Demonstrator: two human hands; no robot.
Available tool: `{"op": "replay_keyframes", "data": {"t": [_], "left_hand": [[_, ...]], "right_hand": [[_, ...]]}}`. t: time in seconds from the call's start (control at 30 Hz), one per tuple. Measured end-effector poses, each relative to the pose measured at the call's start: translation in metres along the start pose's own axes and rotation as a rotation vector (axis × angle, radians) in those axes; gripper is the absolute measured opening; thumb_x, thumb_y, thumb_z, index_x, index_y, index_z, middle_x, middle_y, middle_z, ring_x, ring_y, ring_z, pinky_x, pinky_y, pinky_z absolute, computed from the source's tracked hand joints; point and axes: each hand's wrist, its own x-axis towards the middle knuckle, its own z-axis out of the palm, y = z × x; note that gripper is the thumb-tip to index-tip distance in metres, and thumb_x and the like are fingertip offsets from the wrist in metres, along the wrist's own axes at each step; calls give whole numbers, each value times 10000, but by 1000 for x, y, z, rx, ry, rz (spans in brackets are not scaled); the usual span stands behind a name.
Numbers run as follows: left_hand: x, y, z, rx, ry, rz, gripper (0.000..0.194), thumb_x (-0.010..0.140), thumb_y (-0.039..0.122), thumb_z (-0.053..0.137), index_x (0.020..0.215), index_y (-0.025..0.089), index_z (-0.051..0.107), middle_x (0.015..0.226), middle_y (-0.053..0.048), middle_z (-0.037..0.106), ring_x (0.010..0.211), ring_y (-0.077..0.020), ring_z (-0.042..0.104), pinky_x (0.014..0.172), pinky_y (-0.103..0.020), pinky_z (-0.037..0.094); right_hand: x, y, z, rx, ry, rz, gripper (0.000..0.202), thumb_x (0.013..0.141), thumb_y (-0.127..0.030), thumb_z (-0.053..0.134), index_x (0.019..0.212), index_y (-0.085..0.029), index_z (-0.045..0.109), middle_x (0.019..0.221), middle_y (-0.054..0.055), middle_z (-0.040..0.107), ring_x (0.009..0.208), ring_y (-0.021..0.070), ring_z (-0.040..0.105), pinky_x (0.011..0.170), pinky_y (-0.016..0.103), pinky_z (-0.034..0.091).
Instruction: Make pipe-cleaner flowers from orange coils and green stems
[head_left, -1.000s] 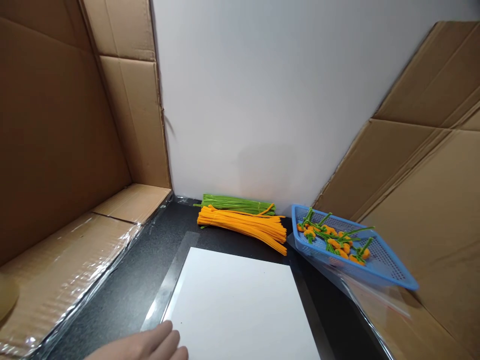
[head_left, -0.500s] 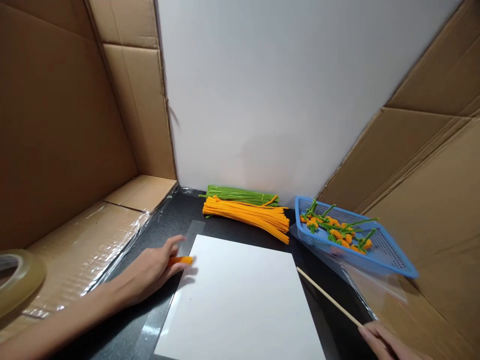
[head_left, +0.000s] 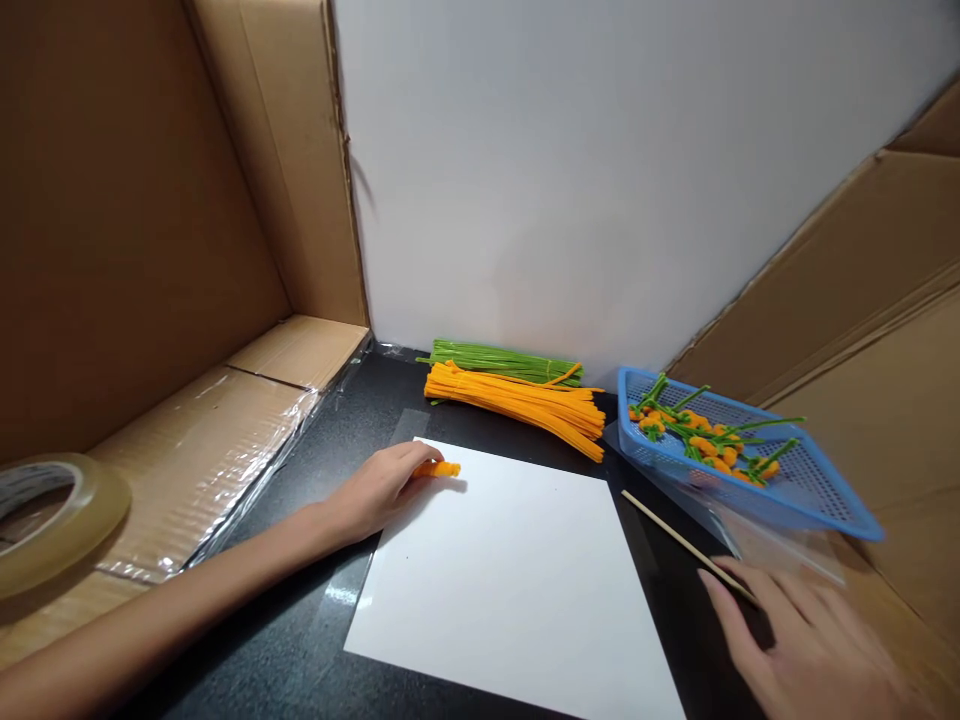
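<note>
A short orange coiled pipe cleaner (head_left: 444, 468) pokes out from the closed fingers of my left hand (head_left: 382, 490), over the upper left of the white sheet (head_left: 510, 580). On the dark surface right of the sheet lies a thin wooden stick (head_left: 671, 533). My right hand (head_left: 806, 640) is at the stick's near end, thumb and fingers apart on either side of it, partly blurred. Beyond the sheet lie a bundle of orange pipe cleaners (head_left: 517, 405) and a bundle of green pipe cleaners (head_left: 502, 358).
A blue basket (head_left: 832, 500) at the right holds several small orange-and-green pipe cleaner pieces (head_left: 705, 440). A roll of clear tape (head_left: 105, 500) rests on cardboard at the left. Cardboard panels (head_left: 285, 150) and a white wall (head_left: 600, 150) enclose the surface.
My left hand has moved right over the sheet with the orange coil. My right hand has loosened from the stick, its fingers spread. The view has shifted slightly.
</note>
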Motion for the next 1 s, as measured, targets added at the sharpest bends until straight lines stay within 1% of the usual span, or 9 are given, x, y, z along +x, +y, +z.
{"op": "replay_keyframes", "data": {"t": [0.07,0.13,0.27,0.33,0.4,0.47,0.7,0.83,1.0], "left_hand": [[3,2,4,8,-14,29,106,989,262,554,1019,182,617,894,-49,701,761,-168,640,672,-252,453],[7,5,10,-3,-23,76,118,980,277,586,1026,182,639,906,-54,712,773,-168,653,677,-250,463],[9,11,24,-63,4,158,134,983,249,584,1077,179,650,944,-71,725,822,-169,674,718,-256,500],[9,13,28,-92,40,163,154,976,266,599,1092,176,643,958,-75,731,833,-168,680,729,-259,512],[8,12,28,-128,66,134,170,956,289,633,1080,173,642,945,-71,734,807,-159,676,701,-245,511],[7,11,25,-173,67,86,165,930,291,672,1042,171,651,914,-58,734,762,-145,666,654,-223,496],[10,9,13,-283,81,-68,100,868,222,748,954,173,736,874,-21,770,697,-119,659,644,-209,474],[12,7,13,-289,106,-158,117,815,188,793,929,187,767,838,0,775,640,-101,628,620,-205,453],[14,-2,5,-188,103,-180,75,800,243,805,863,209,785,764,3,748,652,-119,618,617,-223,440]], "right_hand": [[15,-47,0,146,-28,-142,251,952,-425,551,1030,-221,673,995,117,733,921,332,662,868,499,485],[31,-95,8,371,-153,-198,205,970,-349,568,1119,-236,652,1065,82,725,987,261,667,875,397,509],[62,-163,33,692,-479,-64,378,972,-377,587,1305,-200,604,1126,84,708,926,215,657,824,353,523],[72,-179,44,825,-610,-4,248,978,-366,581,1121,-206,704,996,54,718,833,189,639,746,319,501],[76,-184,50,911,-675,-10,191,965,-345,603,956,-213,740,850,23,694,757,171,605,675,294,454],[75,-184,55,942,-645,-14,163,947,-326,632,905,-216,744,797,10,670,731,163,585,650,287,422],[68,-172,64,879,-467,47,96,897,-267,679,928,-221,757,844,24,690,736,175,596,663,305,441],[67,-170,66,837,-408,57,77,875,-256,694,887,-214,758,856,36,702,754,189,601,684,323,465],[67,-163,70,757,-388,57,108,884,-282,679,911,-212,756,908,56,703,809,216,613,733,362,504]]}}
